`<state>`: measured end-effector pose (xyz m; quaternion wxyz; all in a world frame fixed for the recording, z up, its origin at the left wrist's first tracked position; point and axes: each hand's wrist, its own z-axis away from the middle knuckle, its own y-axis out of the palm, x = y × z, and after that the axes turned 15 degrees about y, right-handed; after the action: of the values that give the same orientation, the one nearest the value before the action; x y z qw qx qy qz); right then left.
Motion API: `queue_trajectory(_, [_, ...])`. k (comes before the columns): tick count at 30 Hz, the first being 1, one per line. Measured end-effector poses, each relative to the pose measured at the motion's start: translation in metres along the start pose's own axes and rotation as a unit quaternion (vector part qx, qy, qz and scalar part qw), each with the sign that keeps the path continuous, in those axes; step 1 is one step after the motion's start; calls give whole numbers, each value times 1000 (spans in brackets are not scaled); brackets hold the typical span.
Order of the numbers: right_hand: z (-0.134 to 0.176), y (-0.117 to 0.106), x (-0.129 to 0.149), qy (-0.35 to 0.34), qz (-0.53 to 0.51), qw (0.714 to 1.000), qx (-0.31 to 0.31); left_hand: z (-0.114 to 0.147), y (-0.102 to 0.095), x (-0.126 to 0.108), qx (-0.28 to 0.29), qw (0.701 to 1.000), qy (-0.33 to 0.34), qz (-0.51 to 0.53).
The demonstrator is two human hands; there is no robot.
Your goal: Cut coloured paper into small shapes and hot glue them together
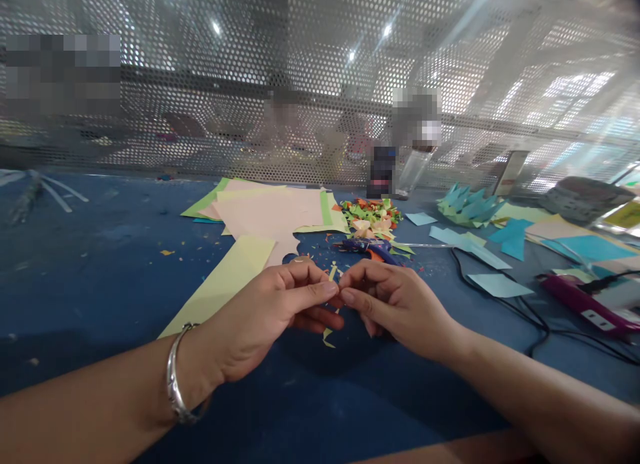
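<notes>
My left hand (287, 294), with a silver bangle (174, 377) on its wrist, is closed in a pinch above the blue table. My right hand (397, 304) pinches too, and the fingertips of both hands meet. Whatever lies between them is too small or hidden to make out. A narrow pale-yellow paper scrap (333, 271) shows just beyond the fingertips, and another yellow scrap (327, 339) shows below them; whether either is held I cannot tell. Left of my left hand lies a long pale-yellow paper strip (220, 287).
Behind the hands are stacked paper sheets (270, 211), a pile of small coloured paper pieces (373, 217) and a blue-and-orange tool (370, 247). On the right lie blue paper pieces (500, 285), a folded-paper piece (467, 205), a purple power strip (587, 307) and black cables (537, 324). A perforated metal screen (225, 111) rises behind.
</notes>
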<state>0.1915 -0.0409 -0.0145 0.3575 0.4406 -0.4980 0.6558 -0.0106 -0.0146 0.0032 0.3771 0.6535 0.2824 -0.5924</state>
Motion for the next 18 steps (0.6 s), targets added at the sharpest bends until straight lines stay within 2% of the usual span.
queue_trajectory(8, [0,0,-1,1,-3,1000,8,-1,-5,1,13,1000,8,19])
queue_trajectory(13, [2,-1,1,-1,-64,997,32,-3,-6,3,70,992,54,84])
queue_trajectory(18, [4,-3,3,-1,-126,988,85,-2,-6,2,104,986,44,125])
